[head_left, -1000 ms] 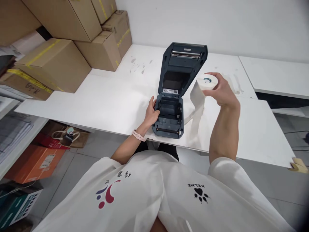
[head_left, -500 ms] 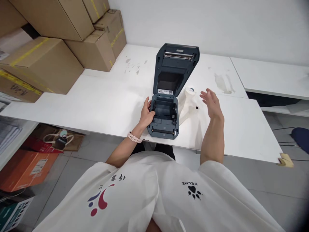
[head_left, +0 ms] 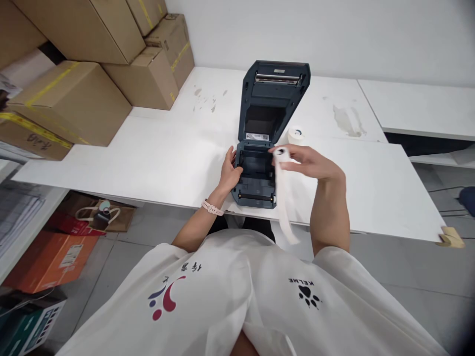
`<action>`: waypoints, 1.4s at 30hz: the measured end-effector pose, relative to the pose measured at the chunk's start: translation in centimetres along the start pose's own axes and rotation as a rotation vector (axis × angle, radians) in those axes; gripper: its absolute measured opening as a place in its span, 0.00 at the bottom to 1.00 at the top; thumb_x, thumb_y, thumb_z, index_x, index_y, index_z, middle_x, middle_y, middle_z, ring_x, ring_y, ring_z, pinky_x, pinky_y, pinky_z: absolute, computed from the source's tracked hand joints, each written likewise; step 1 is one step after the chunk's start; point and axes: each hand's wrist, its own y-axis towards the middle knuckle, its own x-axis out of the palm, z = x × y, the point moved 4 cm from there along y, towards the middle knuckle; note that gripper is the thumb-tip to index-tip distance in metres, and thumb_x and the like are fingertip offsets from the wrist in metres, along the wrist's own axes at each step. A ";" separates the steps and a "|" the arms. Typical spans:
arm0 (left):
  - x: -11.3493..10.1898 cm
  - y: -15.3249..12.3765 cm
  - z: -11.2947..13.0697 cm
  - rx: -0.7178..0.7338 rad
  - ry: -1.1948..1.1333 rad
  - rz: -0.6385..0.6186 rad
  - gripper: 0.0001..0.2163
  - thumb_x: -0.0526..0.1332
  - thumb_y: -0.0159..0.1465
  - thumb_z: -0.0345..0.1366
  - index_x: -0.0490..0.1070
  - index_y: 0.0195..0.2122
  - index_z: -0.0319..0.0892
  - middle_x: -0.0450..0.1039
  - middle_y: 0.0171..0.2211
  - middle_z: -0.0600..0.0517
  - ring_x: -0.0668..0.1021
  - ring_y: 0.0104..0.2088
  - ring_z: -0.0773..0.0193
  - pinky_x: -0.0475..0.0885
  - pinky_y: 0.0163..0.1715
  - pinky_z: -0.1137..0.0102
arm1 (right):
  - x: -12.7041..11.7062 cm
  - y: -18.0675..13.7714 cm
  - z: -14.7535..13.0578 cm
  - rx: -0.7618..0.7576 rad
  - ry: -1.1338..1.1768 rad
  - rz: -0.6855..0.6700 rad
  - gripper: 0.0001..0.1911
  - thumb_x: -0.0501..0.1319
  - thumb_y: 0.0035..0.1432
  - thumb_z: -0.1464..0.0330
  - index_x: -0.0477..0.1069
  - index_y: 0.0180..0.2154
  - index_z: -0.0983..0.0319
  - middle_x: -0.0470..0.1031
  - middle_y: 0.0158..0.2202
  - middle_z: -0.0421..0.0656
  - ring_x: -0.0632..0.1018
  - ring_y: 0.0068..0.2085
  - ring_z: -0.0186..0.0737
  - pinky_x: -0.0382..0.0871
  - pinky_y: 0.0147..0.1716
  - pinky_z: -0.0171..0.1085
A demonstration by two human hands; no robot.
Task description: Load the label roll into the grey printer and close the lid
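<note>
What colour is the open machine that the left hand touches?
The machine is dark blue-grey, best seen in the head view.

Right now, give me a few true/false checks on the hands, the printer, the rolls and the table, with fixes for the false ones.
1. The left hand grips the left side of the printer. True.
2. The right hand holds a small white roll with its loose strip hanging down. True.
3. The printer is closed. False: its lid stands raised.
4. The right hand holds the only roll in view. False: a second white roll sits on the white table.
5. The left wrist is bare. False: it wears a pink band.
6. Cardboard boxes are stacked to the printer's left. True.
</note>
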 end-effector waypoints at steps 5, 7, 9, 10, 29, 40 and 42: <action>0.0 -0.1 0.1 -0.001 0.020 -0.013 0.45 0.59 0.56 0.29 0.43 0.75 0.50 0.52 0.76 0.45 0.58 0.75 0.50 0.59 0.72 0.53 | 5.9 5.5 -2.6 0.051 -0.728 -0.087 0.22 0.58 0.65 0.69 0.74 0.59 0.63 0.80 0.55 0.54 0.80 0.53 0.59 0.70 0.51 0.51; 0.1 -0.2 0.3 0.013 0.030 -0.015 0.45 0.59 0.56 0.29 0.42 0.75 0.47 0.53 0.76 0.43 0.58 0.75 0.50 0.57 0.73 0.53 | 7.6 6.0 -2.0 0.076 -0.856 -0.088 0.21 0.58 0.64 0.71 0.75 0.57 0.65 0.81 0.51 0.55 0.79 0.51 0.59 0.69 0.52 0.52; 0.1 -0.3 0.4 0.022 0.027 -0.008 0.46 0.59 0.55 0.28 0.43 0.75 0.47 0.53 0.75 0.43 0.59 0.75 0.50 0.57 0.73 0.53 | 8.5 5.0 -1.7 0.041 -0.859 -0.024 0.20 0.57 0.65 0.72 0.76 0.56 0.65 0.81 0.50 0.55 0.78 0.51 0.58 0.70 0.51 0.52; 0.1 -0.3 0.4 0.023 0.020 -0.004 0.46 0.59 0.55 0.28 0.43 0.75 0.47 0.53 0.75 0.43 0.60 0.75 0.50 0.57 0.73 0.53 | 8.7 4.1 -1.9 0.009 -0.827 0.030 0.20 0.56 0.66 0.71 0.76 0.56 0.65 0.81 0.51 0.55 0.78 0.51 0.58 0.70 0.50 0.53; 0.3 -0.8 0.6 -0.152 -0.038 -0.106 0.50 0.62 0.57 0.34 0.35 0.77 0.52 0.44 0.78 0.49 0.59 0.75 0.47 0.62 0.70 0.54 | 14.3 -6.8 -3.0 -0.115 -0.580 0.274 0.21 0.58 0.71 0.67 0.69 0.63 0.52 0.71 0.68 0.44 0.71 0.69 0.49 0.64 0.66 0.56; 0.4 -0.6 0.2 -0.151 -0.048 -0.143 0.52 0.64 0.58 0.38 0.31 0.77 0.54 0.41 0.79 0.50 0.54 0.76 0.50 0.57 0.72 0.57 | 13.9 -7.0 -2.5 -0.152 -0.542 0.261 0.23 0.61 0.69 0.64 0.68 0.64 0.52 0.69 0.69 0.43 0.70 0.69 0.51 0.64 0.66 0.56; 0.4 -0.6 0.0 -0.152 -0.046 -0.138 0.52 0.65 0.58 0.39 0.32 0.77 0.55 0.41 0.79 0.50 0.54 0.76 0.50 0.57 0.72 0.57 | 13.8 -7.1 -2.5 -0.154 -0.538 0.264 0.21 0.60 0.70 0.63 0.69 0.63 0.52 0.70 0.68 0.43 0.70 0.69 0.50 0.64 0.65 0.55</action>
